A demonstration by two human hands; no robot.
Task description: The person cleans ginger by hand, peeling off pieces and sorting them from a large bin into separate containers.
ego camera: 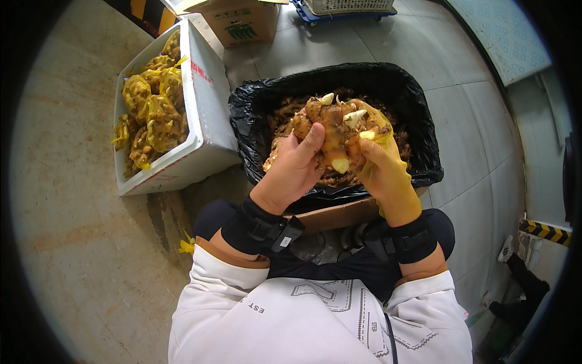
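A large knobbly ginger root (333, 125) with pale shoot tips and cut faces is held up between both hands. My left hand (295, 161) grips its left side, thumb laid across the front. My right hand (382, 168) holds the other side. A yellow mesh net bag (400, 177) is drawn over the right hand down to the wrist, and its edge lies against the root. Below the hands is a box lined with a black plastic bag (386, 84), holding loose brown ginger (284, 109). The fingers behind the root are largely hidden.
A white foam box (211, 118) at the left holds several yellow net bags of ginger (161, 120). Beyond stand a cardboard box (243, 25) and a white crate (348, 5) on a blue wheeled dolly (343, 17). Another person's legs (523, 282) show at the lower right.
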